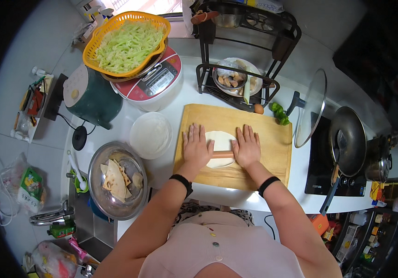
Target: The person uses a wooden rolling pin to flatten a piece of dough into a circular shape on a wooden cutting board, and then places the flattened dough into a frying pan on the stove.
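Observation:
A wooden rolling pin [222,154] lies across a flat round of pale dough [220,137] on a wooden cutting board [272,153]. My left hand [197,147] holds the pin's left end under its palm, fingers stretched forward. The right end is held the same way beneath my right hand [247,147]. Both hands hide the ends of the pin and cover the dough's side edges. To the left of the board stands a white bowl [151,135] of what looks like flour. Nearer me, a steel bowl [96,184] contains browned flatbreads [115,180] and a small dough lump [137,180].
Behind the board are a black rack [204,78], an egg [258,109] and green peppers [279,113]. A glass lid [312,107] stands upright before a wok [350,142] at right. Back left, a yellow basket [91,52] of shredded green vegetable sits above a rice cooker [160,93].

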